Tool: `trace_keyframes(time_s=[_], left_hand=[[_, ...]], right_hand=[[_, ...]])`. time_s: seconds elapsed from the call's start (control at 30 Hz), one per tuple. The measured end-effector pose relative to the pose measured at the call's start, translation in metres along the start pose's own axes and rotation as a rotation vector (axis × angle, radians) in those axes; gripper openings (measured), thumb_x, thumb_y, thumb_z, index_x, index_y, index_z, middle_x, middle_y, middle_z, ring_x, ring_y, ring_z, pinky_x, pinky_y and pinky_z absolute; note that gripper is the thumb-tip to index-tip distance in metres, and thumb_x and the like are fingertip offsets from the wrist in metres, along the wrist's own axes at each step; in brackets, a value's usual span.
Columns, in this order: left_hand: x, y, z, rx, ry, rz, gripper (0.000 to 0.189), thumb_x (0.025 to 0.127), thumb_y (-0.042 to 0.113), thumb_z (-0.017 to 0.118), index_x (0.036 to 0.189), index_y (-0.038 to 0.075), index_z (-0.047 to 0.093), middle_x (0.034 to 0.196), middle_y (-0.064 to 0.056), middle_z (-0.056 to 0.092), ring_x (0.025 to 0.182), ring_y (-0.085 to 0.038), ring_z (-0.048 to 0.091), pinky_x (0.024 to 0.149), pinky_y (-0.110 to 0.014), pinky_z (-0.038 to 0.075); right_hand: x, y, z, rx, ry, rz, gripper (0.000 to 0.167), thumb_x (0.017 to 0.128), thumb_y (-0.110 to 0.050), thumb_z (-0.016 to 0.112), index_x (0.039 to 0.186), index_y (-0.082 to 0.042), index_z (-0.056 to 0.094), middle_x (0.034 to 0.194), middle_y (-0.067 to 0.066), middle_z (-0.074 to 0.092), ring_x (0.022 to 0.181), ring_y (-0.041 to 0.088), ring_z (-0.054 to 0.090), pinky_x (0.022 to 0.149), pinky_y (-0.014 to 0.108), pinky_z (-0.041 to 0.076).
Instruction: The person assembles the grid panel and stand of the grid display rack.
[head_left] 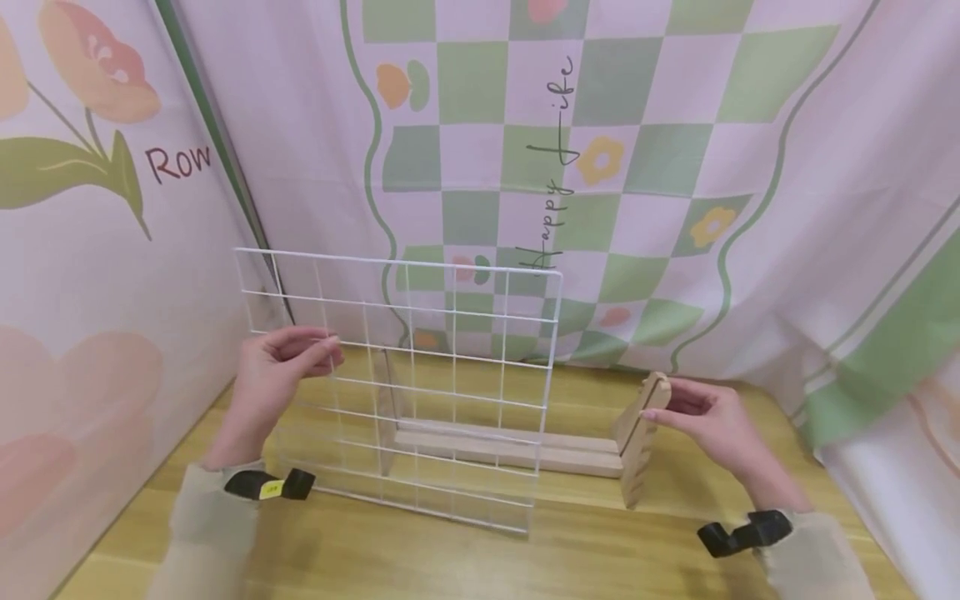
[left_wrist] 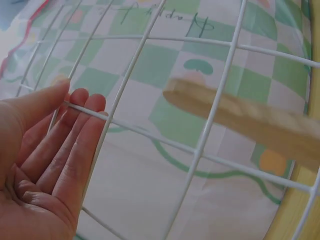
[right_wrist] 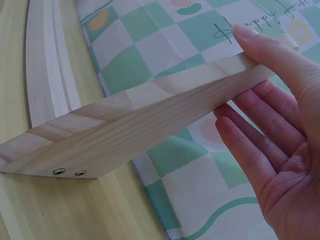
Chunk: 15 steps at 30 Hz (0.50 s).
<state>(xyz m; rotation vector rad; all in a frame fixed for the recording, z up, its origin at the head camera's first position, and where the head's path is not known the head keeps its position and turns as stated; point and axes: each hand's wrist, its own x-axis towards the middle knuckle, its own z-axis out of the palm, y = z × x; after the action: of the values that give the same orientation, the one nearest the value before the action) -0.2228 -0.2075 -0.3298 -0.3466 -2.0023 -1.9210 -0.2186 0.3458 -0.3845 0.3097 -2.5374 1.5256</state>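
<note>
A white wire grid panel (head_left: pixel 454 312) stands upright and slightly slanted on the left of the head view. My left hand (head_left: pixel 277 375) pinches one of its wires near the left edge, thumb on one side and fingers on the other. Behind the panel is a light wooden stand (head_left: pixel 577 460) with two long rails between two side boards. The right side board (right_wrist: pixel 135 115), with two metal screw heads low on its face, is between the thumb and fingers of my right hand (head_left: pixel 712 421), near its top end. The left side board (left_wrist: pixel 240 112) shows through the grid.
Both things are over a wood-grain tabletop (head_left: pixel 420 558). A green-and-white checked cloth (head_left: pixel 472 83) with lettering hangs behind, and a flower-printed cloth (head_left: pixel 82 292) hangs at the left. Each wrist wears a black strap (head_left: pixel 765 531).
</note>
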Motion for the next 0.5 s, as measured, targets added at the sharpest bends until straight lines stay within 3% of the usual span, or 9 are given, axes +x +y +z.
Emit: trace_keyframes(time_s=[0.13, 0.5], left_hand=[[0.002, 0.005, 0.01, -0.034, 0.008, -0.041, 0.026, 0.091, 0.013, 0.08, 0.106, -0.006, 0.072, 0.091, -0.009, 0.077, 0.081, -0.02, 0.075, 0.075, -0.033, 0.062], [0.022, 0.023, 0.039, 0.011, -0.022, -0.129, 0.038, 0.092, 0.02, 0.08, 0.117, -0.006, 0.067, 0.098, -0.011, 0.077, 0.084, -0.022, 0.075, 0.078, -0.036, 0.062]], right_hand=[[-0.001, 0.001, 0.002, -0.004, 0.01, -0.006, 0.056, 0.088, -0.013, 0.083, 0.132, 0.012, 0.059, 0.111, 0.002, 0.075, 0.095, 0.002, 0.069, 0.081, 0.018, 0.057], [0.0, 0.0, 0.002, -0.026, 0.013, -0.013, 0.056, 0.089, -0.013, 0.083, 0.133, 0.011, 0.059, 0.113, 0.007, 0.074, 0.095, 0.002, 0.069, 0.081, 0.017, 0.057]])
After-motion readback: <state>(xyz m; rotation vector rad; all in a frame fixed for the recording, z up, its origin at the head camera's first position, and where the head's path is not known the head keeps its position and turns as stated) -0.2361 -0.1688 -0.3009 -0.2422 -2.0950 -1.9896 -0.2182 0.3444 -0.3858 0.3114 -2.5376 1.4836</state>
